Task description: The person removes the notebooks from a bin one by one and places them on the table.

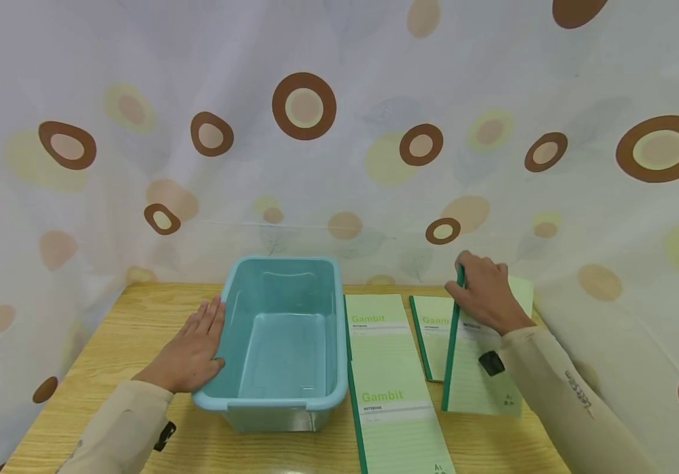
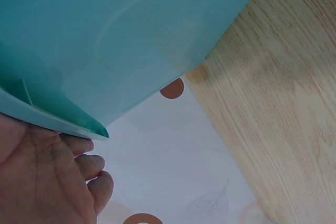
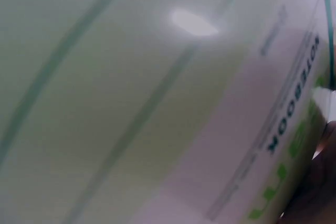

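Note:
My right hand (image 1: 485, 294) grips a light green notebook (image 1: 481, 388) with a dark green spine, pinching it near its top edge. The notebook stands tilted up over the others, and its printed cover (image 3: 173, 124) fills the right wrist view. My left hand (image 1: 194, 349) rests with straight fingers on the left rim of a pale blue plastic bin (image 1: 289, 359). In the left wrist view the fingers (image 2: 90, 166) lie along the underside of the bin's rim (image 2: 58, 124). Nothing lies inside the bin.
Two more "Gambit" notebooks (image 1: 399, 421) (image 1: 377, 316) overlap in a column right of the bin. Another notebook (image 1: 431, 322) lies behind the held one, and a pale green corner (image 1: 521, 293) shows past my right hand. A patterned sheet (image 1: 339, 164) hangs behind the wooden table (image 1: 156, 309).

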Tool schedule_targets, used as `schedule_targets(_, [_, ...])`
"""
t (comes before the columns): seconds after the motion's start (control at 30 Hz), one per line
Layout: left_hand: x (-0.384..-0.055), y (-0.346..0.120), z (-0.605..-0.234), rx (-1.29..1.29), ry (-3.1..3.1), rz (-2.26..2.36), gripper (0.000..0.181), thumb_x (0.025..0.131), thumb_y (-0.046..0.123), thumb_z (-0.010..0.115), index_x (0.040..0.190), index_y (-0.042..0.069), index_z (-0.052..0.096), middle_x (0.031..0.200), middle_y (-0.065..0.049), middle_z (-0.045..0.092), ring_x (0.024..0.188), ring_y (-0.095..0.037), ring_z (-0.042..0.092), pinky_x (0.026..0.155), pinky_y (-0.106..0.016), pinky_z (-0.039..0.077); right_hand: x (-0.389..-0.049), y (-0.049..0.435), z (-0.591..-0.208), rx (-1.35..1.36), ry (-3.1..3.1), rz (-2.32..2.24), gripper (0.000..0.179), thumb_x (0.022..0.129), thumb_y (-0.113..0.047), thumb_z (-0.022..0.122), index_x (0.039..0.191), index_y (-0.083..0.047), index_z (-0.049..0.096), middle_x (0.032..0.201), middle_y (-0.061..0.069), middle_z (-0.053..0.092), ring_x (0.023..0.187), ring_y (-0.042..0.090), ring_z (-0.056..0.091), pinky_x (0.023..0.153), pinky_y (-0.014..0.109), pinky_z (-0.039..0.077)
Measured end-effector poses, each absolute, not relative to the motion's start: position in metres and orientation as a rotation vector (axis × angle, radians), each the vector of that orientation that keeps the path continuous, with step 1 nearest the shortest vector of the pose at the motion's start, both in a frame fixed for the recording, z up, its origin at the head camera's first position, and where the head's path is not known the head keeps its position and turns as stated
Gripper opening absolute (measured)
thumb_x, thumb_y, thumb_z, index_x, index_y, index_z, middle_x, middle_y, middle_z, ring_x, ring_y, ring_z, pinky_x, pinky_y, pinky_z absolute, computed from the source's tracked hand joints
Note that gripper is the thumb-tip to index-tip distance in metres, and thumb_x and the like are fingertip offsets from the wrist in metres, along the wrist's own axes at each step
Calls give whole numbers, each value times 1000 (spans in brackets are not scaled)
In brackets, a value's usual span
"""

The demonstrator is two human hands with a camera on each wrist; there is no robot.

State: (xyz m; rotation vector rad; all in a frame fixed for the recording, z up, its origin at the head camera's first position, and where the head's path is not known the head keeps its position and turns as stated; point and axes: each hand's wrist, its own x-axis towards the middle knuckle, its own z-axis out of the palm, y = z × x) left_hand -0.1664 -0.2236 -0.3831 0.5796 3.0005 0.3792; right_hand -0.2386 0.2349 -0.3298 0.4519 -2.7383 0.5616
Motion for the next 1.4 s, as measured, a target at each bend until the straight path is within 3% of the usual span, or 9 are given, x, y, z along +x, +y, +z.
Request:
schedule_targets(0.3, [-167,-225,-384,589,3010,371,76,86,12,52,144,-19,15,154,-35,10,141,-51,10,112,-61,16,-230,273,-433,464,-2927,519,14,86,-12,55,78,-11,43,64,1,35,62,20,32,71,47,22])
schedule_targets(0.57, [-167,-224,-384,583,3012,362,76,86,13,53,144,-19,15,153,-35,11,141,-51,10,112,-61,17,-230,270,-484,537,-3030,513,13,85,-15,58,83,-13,45,68,-1,39,65,19,33,69,43,22])
schedule_targets(1.03, [-167,-223,-382,577,3000,363,76,86,13,53,144,-19,15,154,-35,10,141,-51,10,112,-61,17,-221,265,-505,613,-3124,528,13,90,-21,57,89,-13,47,74,-2,41,70,18,36,68,40,25])
schedule_targets(1.4, [-167,-223,-382,588,2996,368,76,86,12,52,144,-19,15,153,-35,10,141,-51,9,112,-61,16,-210,261,-503,718,-3072,408,31,93,-36,59,104,-8,51,85,-1,44,75,17,37,68,37,30])
